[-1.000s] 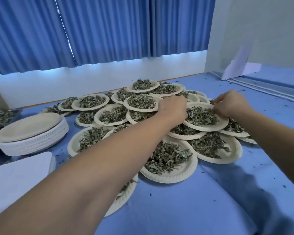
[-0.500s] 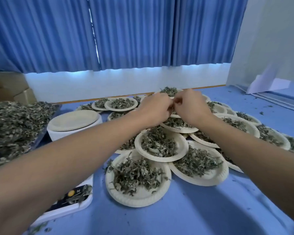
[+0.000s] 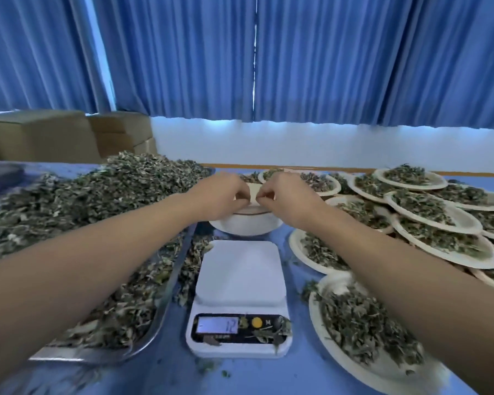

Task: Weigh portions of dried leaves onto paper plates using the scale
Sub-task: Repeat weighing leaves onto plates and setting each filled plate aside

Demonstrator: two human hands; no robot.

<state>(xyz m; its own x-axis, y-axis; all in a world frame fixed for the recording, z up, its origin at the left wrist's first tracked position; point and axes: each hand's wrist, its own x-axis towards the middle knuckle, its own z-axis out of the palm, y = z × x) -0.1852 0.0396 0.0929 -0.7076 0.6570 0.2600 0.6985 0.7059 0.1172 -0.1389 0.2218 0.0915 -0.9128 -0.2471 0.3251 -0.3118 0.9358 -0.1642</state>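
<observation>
Head camera looks down both forearms to the far side of the scale (image 3: 240,275), where the left hand (image 3: 223,195) and right hand (image 3: 283,198) meet over a stack of empty paper plates (image 3: 246,223). Both hands have their fingers curled in, pinching the pale rim of the top plate (image 3: 253,191) between fingertips and thumb, knuckles nearly touching each other. That stack sits just behind the scale, on the blue tabletop (image 3: 297,374).

Scale's white platform is bare, and its display (image 3: 217,325) is lit; the digits are too blurred to read for certain. A few leaf scraps lie across its front panel.

Over on the left, a metal tray (image 3: 166,292) runs right alongside the scale, heaped with dried leaves (image 3: 97,195), some spilled over the rim onto the cloth. To the right, filled plates (image 3: 434,212) overlap one another in a spreading pile, and the nearest filled plate (image 3: 354,323) lies just beside the scale, partly under the right forearm.

Behind it all hang blue curtains (image 3: 325,67), with cardboard boxes (image 3: 40,135) at the far left.
</observation>
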